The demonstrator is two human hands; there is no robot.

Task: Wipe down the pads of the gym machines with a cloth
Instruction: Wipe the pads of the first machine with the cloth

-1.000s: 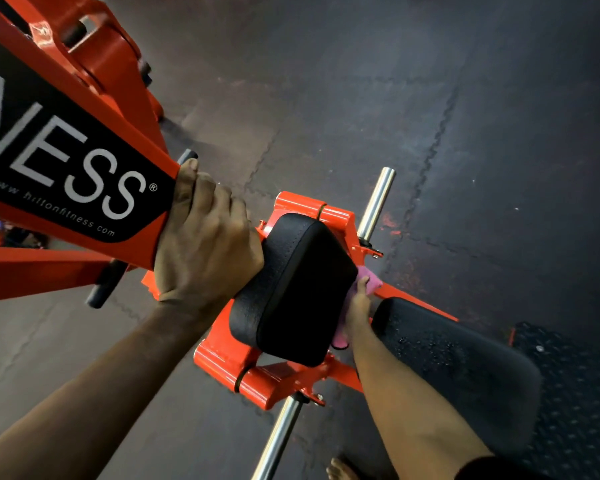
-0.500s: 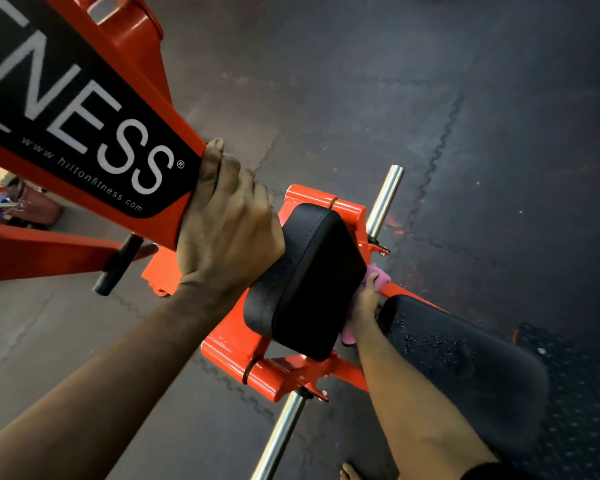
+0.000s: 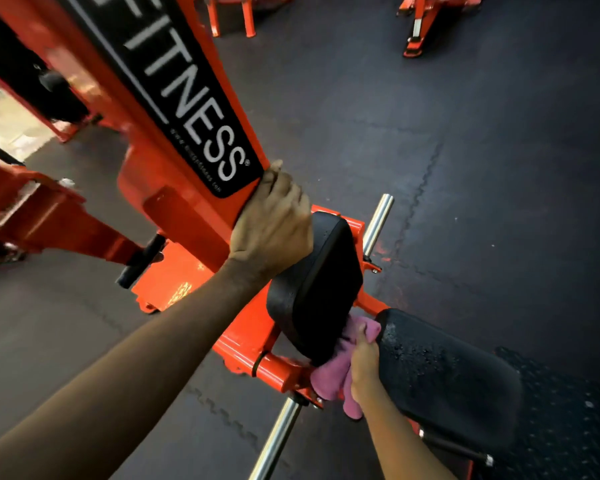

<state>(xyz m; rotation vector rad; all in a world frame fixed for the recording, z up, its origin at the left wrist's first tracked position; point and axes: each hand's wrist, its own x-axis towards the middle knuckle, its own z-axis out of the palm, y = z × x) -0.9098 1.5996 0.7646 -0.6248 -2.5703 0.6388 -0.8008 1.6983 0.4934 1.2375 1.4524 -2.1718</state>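
Dark rubber floor tiles (image 3: 482,140) with jagged interlocking seams reach orange steel machine frames (image 3: 425,27) along the far edge.

A gym: orange weight machines (image 3: 174,109), rubber floor (image 3: 465,140).

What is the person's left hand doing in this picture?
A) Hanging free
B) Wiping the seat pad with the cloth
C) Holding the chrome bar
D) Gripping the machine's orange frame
D: the left hand curls over the edge of the orange frame below the black label, while the right hand holds the pink cloth at the upright pad's lower edge.
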